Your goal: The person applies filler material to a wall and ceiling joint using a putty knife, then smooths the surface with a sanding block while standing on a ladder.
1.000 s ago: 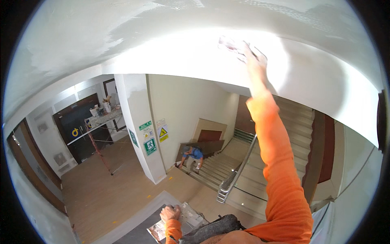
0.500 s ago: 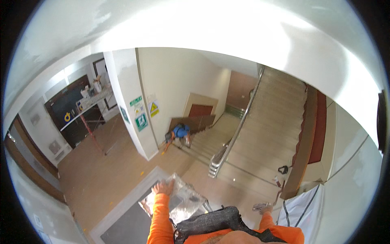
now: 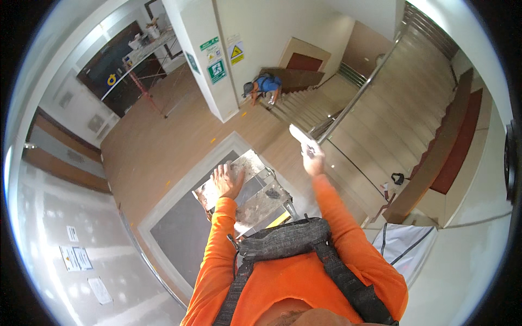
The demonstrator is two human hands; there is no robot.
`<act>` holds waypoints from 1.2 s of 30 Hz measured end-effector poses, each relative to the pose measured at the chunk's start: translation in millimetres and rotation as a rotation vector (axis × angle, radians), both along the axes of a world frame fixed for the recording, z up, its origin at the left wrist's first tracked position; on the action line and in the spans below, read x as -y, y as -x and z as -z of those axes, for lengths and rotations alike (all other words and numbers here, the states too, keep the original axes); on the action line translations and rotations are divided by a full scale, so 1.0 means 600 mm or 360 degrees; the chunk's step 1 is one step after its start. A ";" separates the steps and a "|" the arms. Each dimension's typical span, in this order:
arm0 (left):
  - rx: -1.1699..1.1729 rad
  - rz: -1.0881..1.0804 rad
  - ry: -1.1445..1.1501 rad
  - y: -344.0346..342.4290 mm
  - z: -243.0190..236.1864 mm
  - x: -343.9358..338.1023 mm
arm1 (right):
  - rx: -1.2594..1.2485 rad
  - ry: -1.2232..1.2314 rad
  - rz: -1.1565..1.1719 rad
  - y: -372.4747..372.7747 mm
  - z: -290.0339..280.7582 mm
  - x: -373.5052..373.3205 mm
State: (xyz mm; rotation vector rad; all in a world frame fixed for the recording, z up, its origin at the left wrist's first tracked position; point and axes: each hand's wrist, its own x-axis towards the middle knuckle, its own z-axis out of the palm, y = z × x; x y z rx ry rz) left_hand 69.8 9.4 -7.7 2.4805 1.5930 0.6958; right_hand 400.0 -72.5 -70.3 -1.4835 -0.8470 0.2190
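Observation:
My left hand (image 3: pixel 228 181) lies with spread fingers on the top step of a stepladder (image 3: pixel 262 202). Dried pale splatter covers its steps, and a bit of yellow shows lower on its frame. Out in front and to the right, my right hand (image 3: pixel 314 158) is closed around a putty knife (image 3: pixel 298 133). The blade looks pale and overexposed, pointing forward and left. Motion slightly blurs this hand, and its fingers cover the handle. Both my arms are in orange sleeves.
Beyond lies a staircase (image 3: pixel 405 117) with a metal handrail (image 3: pixel 356 98). A person in blue (image 3: pixel 267 87) bends at the top of the descending flight. A white column (image 3: pixel 201 60) and a scaffold platform (image 3: pixel 147 51) stand farther left. A white sheet (image 3: pixel 406 244) is at right.
My right hand has swung from low on the right up and forward with the putty knife. My left hand stays on the stepladder. The view has tilted downward.

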 end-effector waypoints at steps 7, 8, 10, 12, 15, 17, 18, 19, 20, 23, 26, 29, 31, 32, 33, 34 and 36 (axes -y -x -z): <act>0.0053 -0.0142 -0.0097 -0.005 -0.006 0.001 | -0.0453 0.0308 -0.0985 0.151 0.033 -0.061; 0.0063 -0.0163 -0.0088 -0.007 -0.007 0.002 | -0.0726 0.0174 -0.1038 0.163 0.030 -0.060; 0.0061 -0.0195 -0.0008 -0.010 -0.010 0.003 | -0.1350 0.0444 -0.1108 0.145 0.010 -0.062; 0.0021 -0.0201 0.0119 -0.014 -0.023 0.003 | -0.1464 0.0611 -0.1121 0.142 0.012 -0.068; 0.0019 -0.0226 0.0083 -0.018 -0.023 0.000 | -0.1098 0.0657 -0.1168 0.150 0.019 -0.079; 0.0036 -0.0226 0.0072 -0.018 -0.023 0.000 | -0.1251 0.0641 -0.1240 0.130 0.030 -0.083; 0.0045 -0.0224 0.0068 -0.018 -0.022 0.000 | -0.1328 0.0633 -0.1273 0.124 0.037 -0.086; 0.0034 -0.0228 0.0070 -0.017 -0.022 0.000 | -0.1170 0.0520 -0.1120 0.125 0.045 -0.091; 0.0029 -0.0230 0.0070 -0.018 -0.022 -0.001 | -0.1005 0.0406 -0.0966 0.124 0.050 -0.096; 0.0023 -0.0226 0.0074 -0.017 -0.021 -0.004 | -0.0743 0.0053 -0.0721 0.146 0.065 -0.112; 0.0015 -0.0229 0.0061 -0.021 -0.023 -0.008 | -0.0885 0.0287 -0.0981 0.148 0.068 -0.117; -0.0016 -0.0247 0.0073 -0.020 -0.019 -0.005 | -0.0936 0.0572 -0.1228 0.146 0.065 -0.118; -0.0007 -0.0252 0.0083 -0.022 -0.016 -0.003 | -0.0693 0.0479 -0.1234 0.143 0.060 -0.124; 0.0010 -0.0250 0.0079 -0.022 -0.016 -0.005 | -0.0575 0.0427 -0.1235 0.143 0.054 -0.129; 0.0027 -0.0246 0.0076 -0.022 -0.017 -0.006 | -0.0494 0.0341 -0.1157 0.145 0.047 -0.131; 0.0008 -0.0258 0.0093 -0.023 -0.020 -0.006 | -0.0413 0.0257 -0.1077 0.149 0.041 -0.131; -0.0019 -0.0276 0.0128 -0.029 -0.029 -0.006 | -0.0478 0.0184 -0.1011 0.153 0.021 -0.135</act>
